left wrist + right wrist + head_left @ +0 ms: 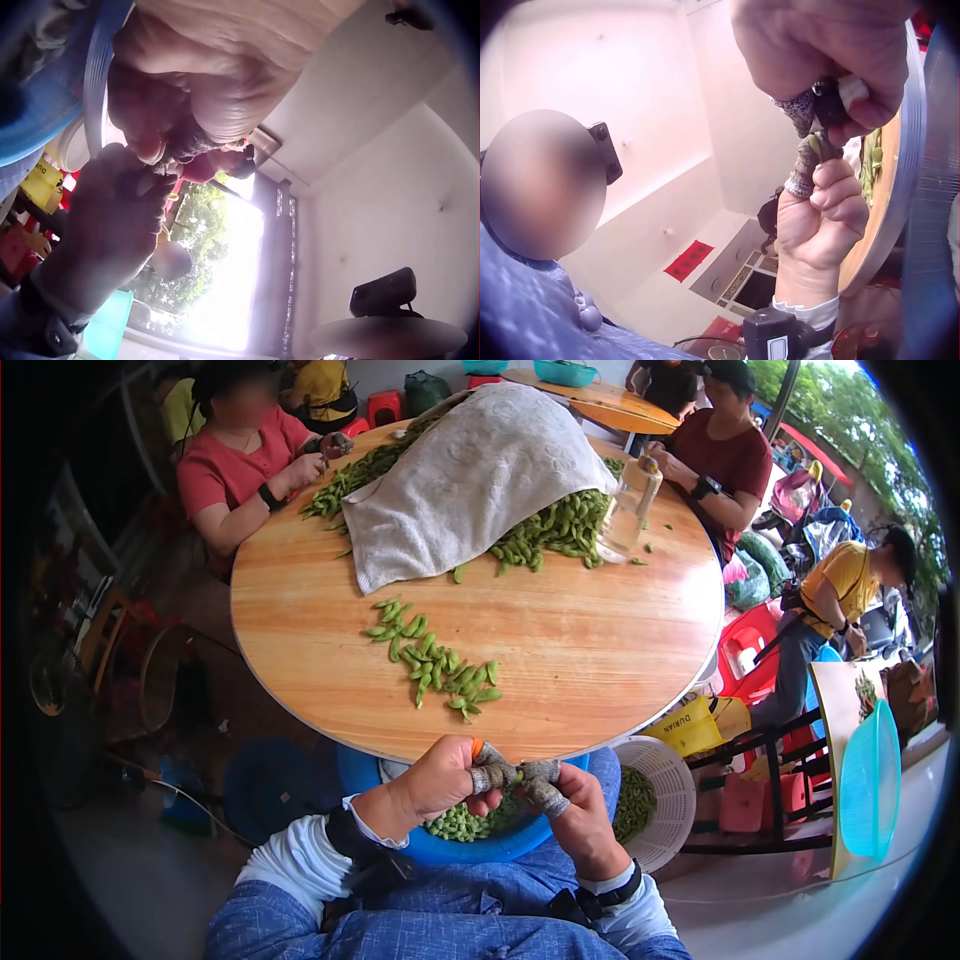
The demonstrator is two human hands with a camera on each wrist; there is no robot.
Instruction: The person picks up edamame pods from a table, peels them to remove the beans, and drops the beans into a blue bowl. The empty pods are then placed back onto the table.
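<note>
A small green pod (518, 776) is between the fingertips of both hands, above a blue basin (365, 785) holding shelled green beans (465, 825). The left hand (445, 785) has grey fabric covers on thumb and finger; its fingers curl and pinch the pod (814, 148), seen in the right wrist view. Similar grey covers are on the right hand (585, 820), whose curled fingertips meet the pod's other end, partly hidden. Both hands appear dark in the left wrist view, where the pod cannot be made out. Loose pods (440, 665) lie on the round wooden table (590, 650).
A grey-white cloth (470, 480) covers a large heap of pods (560, 530), with a clear bottle (632, 505) beside it. People sit at the table's left and right. A white basket (675, 800) with more pods stands right of the basin; stools and a teal basin (870, 785) are farther right.
</note>
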